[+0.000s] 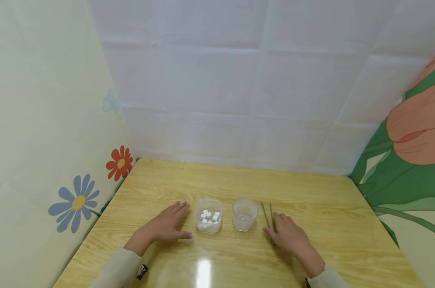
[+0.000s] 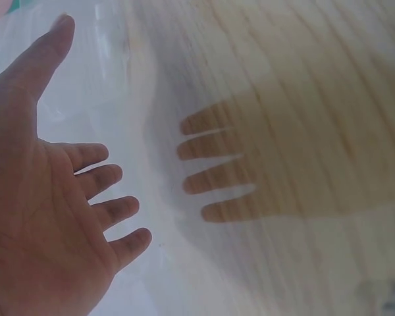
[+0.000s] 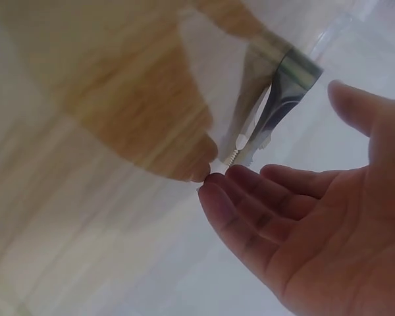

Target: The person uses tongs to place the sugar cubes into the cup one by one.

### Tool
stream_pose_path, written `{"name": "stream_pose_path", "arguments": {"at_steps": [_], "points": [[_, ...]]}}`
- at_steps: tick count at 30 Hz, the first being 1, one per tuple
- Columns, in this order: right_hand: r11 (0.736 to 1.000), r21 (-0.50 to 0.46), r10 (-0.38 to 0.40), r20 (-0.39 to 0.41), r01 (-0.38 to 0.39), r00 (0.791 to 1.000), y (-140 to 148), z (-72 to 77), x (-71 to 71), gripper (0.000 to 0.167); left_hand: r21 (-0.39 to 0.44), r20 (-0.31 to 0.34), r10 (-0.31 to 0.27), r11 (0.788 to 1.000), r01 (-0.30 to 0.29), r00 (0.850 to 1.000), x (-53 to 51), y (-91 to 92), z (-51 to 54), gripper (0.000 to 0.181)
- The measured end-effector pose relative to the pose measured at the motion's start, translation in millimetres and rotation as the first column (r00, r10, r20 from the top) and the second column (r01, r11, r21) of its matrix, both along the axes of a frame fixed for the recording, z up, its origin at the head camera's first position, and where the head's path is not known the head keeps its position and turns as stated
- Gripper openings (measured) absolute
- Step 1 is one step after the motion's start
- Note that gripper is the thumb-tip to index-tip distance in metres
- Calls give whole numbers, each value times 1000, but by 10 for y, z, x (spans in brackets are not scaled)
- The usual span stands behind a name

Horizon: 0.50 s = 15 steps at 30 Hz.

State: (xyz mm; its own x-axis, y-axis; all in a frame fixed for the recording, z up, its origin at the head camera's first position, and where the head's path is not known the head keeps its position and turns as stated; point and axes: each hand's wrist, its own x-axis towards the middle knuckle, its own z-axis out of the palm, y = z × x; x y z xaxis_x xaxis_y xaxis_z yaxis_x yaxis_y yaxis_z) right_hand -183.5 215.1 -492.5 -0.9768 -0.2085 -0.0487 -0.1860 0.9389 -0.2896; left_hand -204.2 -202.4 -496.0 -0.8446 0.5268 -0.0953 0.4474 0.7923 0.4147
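My left hand (image 1: pixel 167 225) is over the table just left of a clear plastic container (image 1: pixel 197 214), thumb spread from the fingers and holding nothing. Several white cubes (image 1: pixel 215 216) lie in that container. To its right stands an upright clear glass (image 1: pixel 244 210). Metal tongs (image 1: pixel 265 214) lie farther right, their two arms apart and pointing away from me. Beside and partly over the tongs is my right hand (image 1: pixel 292 235). In the right wrist view, the tongs' joined end (image 3: pixel 296 76) is between thumb and fingers, which are not closed round it; fingertip contact is unclear.
A glossy wood-patterned table (image 1: pixel 231 264) carries everything and reflects both hands. Behind it hangs a creased white sheet (image 1: pixel 217 80). Flower-printed panels flank the table, a pale one (image 1: pixel 41 132) on the left and another (image 1: pixel 411 192) on the right.
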Motion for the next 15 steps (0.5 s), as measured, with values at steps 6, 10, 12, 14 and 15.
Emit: {"name": "stream_pose_path", "arguments": {"at_steps": [6,10,12,14,15], "points": [[1000,4,-21,28,20,999,-33,-19,-31,70,-13,-5,5,1000,-5,1000,21,-27,-27,101],[999,20,-27,24,26,999,-53,-31,-71,68,-10,-6,5,1000,-5,1000,37,-42,-23,101],[999,34,-32,19,31,999,-54,-24,-102,67,-12,-14,6,1000,-6,1000,34,-42,-12,101],[998,46,-31,18,31,999,-51,-8,-136,66,-15,-21,8,1000,-8,1000,26,-43,-2,100],[998,51,-32,21,31,999,-50,3,-152,65,-19,-23,9,1000,-10,1000,21,-42,2,100]]}}
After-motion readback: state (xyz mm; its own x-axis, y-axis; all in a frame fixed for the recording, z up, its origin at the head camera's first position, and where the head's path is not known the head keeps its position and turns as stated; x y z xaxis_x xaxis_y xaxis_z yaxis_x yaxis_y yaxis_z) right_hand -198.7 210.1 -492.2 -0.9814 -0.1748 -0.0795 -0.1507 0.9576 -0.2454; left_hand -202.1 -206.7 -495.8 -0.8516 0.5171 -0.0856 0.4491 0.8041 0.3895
